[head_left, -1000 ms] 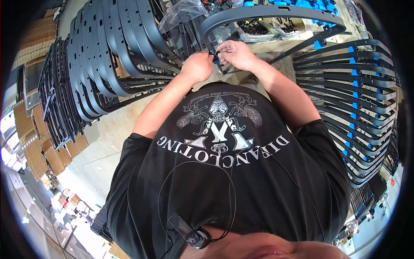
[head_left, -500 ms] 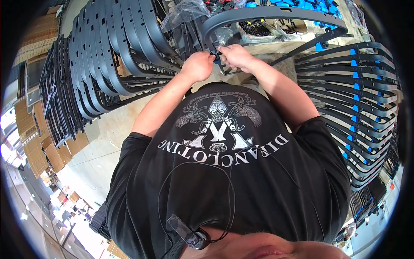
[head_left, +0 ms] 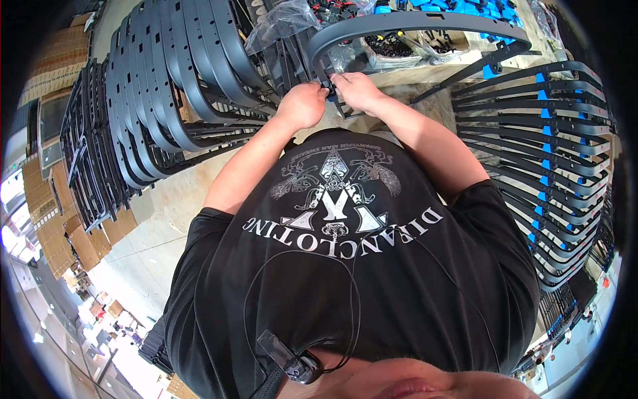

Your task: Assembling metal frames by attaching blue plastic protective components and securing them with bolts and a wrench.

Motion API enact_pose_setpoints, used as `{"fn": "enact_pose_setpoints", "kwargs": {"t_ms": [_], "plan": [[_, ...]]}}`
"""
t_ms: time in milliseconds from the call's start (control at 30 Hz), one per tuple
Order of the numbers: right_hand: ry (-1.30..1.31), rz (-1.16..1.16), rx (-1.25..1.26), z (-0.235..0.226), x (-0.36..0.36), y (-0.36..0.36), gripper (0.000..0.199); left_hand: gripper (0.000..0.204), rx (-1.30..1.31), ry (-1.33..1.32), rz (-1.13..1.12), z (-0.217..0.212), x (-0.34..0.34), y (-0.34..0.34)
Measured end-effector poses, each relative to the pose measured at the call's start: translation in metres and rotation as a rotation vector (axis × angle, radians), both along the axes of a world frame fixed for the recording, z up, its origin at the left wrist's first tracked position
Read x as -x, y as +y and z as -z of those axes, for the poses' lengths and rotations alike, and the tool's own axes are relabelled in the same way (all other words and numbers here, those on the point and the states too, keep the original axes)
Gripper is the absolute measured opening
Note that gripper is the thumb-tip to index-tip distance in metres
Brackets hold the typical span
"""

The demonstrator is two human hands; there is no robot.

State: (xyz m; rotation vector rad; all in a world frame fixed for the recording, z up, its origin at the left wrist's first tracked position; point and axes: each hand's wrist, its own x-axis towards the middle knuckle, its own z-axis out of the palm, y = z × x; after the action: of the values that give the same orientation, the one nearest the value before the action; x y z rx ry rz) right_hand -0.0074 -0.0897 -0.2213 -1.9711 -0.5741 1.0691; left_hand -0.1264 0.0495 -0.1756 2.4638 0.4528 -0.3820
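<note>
A curved dark grey plastic frame (head_left: 412, 23) lies across the workbench in front of me, its near end by my hands. My left hand (head_left: 302, 105) is closed in a fist at that end. My right hand (head_left: 355, 90) pinches a small black part against the frame's end, fingertips touching the left hand's. What exactly sits between the fingers is too small to make out. My black printed shirt fills the lower half of the view.
A leaning stack of dark curved frames (head_left: 166, 86) stands on my left. Another stack with blue clips (head_left: 551, 153) stands on my right. Clear plastic bags (head_left: 282, 23) and trays of small black and blue parts (head_left: 458, 10) lie on the bench. Cardboard boxes (head_left: 60, 226) sit far left.
Both hands stay at the frame's near end and have shifted slightly left along it, fingers working. The frame has barely moved.
</note>
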Motion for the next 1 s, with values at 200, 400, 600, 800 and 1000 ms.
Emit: {"fn": "enact_pose_setpoints", "kwargs": {"t_ms": [200, 400, 600, 800, 1000], "plan": [[-0.122, -0.035, -0.045, -0.009, 0.004, -0.002, 0.051, 0.036, -0.001, -0.007, 0.003, 0.0, 0.0, 0.001], [0.079, 0.046, -0.044, 0.001, 0.003, -0.003, 0.052, 0.036, 0.019, -0.015, -0.027, 0.0, 0.001, 0.0], [-0.095, 0.057, -0.121, 0.004, 0.01, -0.005, 0.049, 0.031, -0.059, -0.144, -0.127, -0.005, 0.001, -0.007], [-0.015, 0.114, -0.137, 0.006, 0.016, -0.006, 0.048, 0.027, -0.106, -0.103, -0.111, -0.007, -0.001, -0.01], [0.258, 0.112, 0.08, -0.025, 0.014, 0.002, 0.048, 0.027, -0.098, -0.093, -0.154, -0.01, 0.0, -0.01]]}}
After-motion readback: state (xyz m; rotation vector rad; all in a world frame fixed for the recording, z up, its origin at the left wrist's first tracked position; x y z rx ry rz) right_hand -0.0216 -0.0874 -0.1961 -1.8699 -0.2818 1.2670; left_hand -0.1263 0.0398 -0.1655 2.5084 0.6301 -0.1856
